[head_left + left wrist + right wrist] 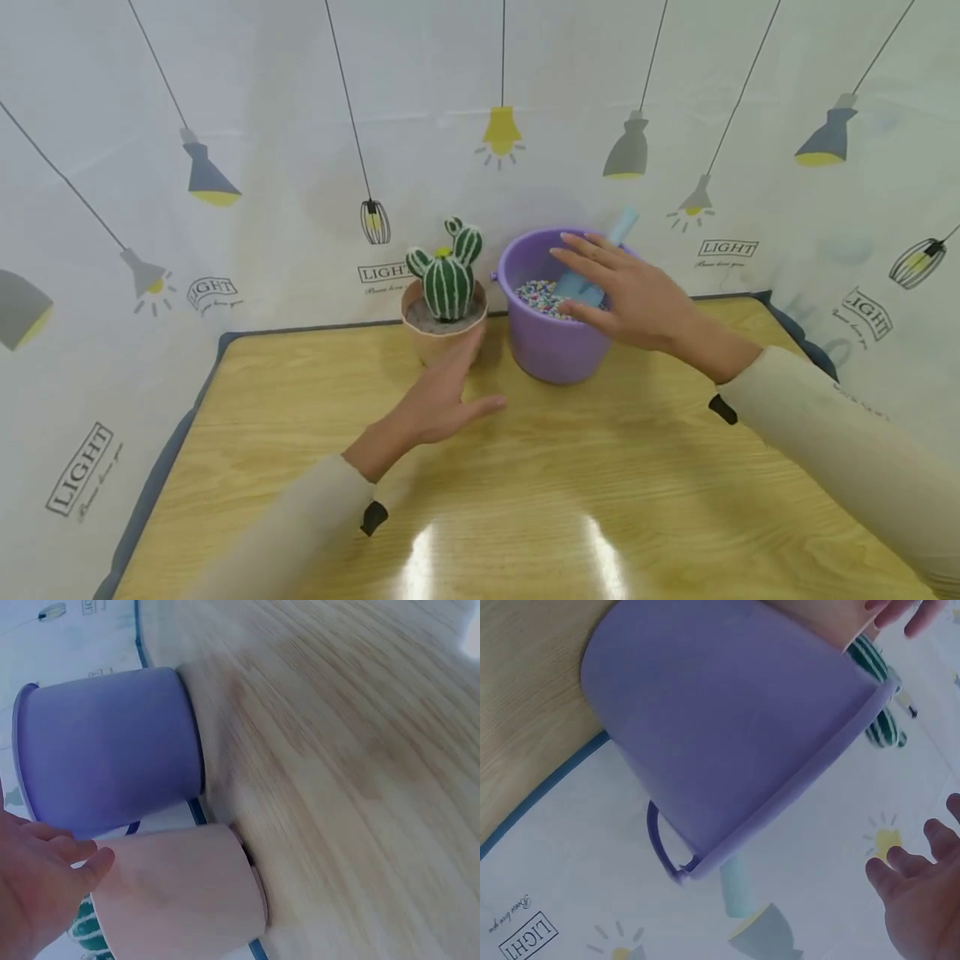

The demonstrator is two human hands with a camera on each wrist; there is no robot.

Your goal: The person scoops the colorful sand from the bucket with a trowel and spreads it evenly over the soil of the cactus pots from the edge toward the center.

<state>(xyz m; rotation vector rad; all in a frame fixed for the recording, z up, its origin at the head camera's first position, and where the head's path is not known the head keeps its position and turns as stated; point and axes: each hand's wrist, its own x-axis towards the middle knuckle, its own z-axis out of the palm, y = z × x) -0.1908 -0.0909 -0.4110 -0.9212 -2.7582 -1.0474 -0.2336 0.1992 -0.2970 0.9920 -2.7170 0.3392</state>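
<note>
Neither hand grips anything: the left hand point(442, 400), fingers straight, touches the front of the cactus pot point(438, 329), and the right hand point(630, 296) hovers spread over the purple bucket point(551, 346), above the blue scoop point(600, 258) in beads point(542, 297). Both containers stand side by side on the table point(525, 500).

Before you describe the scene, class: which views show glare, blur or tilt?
Head view: two bright glare patches on the wooden table near the bottom edge; otherwise sharp. Left wrist view: table grain smeared by blur, purple bucket and pink pot appear tipped sideways. Right wrist view: bucket tilted, dim bluish cast.
</note>
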